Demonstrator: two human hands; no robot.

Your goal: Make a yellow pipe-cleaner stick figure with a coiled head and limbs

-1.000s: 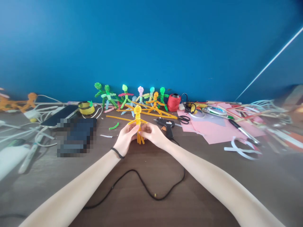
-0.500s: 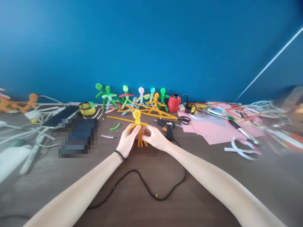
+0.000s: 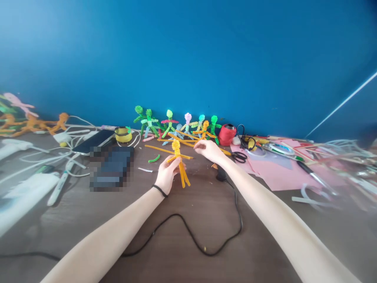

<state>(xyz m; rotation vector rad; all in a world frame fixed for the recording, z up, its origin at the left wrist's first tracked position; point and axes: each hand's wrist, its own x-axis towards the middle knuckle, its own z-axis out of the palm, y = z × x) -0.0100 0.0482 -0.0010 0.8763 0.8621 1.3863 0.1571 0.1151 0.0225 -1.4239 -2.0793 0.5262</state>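
Observation:
My left hand (image 3: pixel 167 175) is closed around the body of a yellow-orange pipe cleaner figure (image 3: pixel 176 147). It has a coiled round head, thin arms sticking out sideways and several loose strands hanging as legs. My right hand (image 3: pixel 208 151) is off the figure, to its right, with fingers curved and slightly apart. It hovers at the pile of loose orange pipe cleaners (image 3: pixel 166 140), and I see nothing held in it. The glue gun (image 3: pixel 220 173) lies mostly hidden under my right wrist.
Finished pipe cleaner figures (image 3: pixel 169 122) stand along the blue wall. Red ribbon roll (image 3: pixel 227 135), scissors (image 3: pixel 239 157) and pink paper (image 3: pixel 273 173) lie right; a yellow roll (image 3: pixel 123 135), a dark blurred-out device (image 3: pixel 113 167) and white cables lie left. A black cord (image 3: pixel 179 217) curves across the front.
My right hand has let go of the figure's side and moved right and up to the loose pipe cleaners. My left hand keeps the figure. The view has shifted slightly left.

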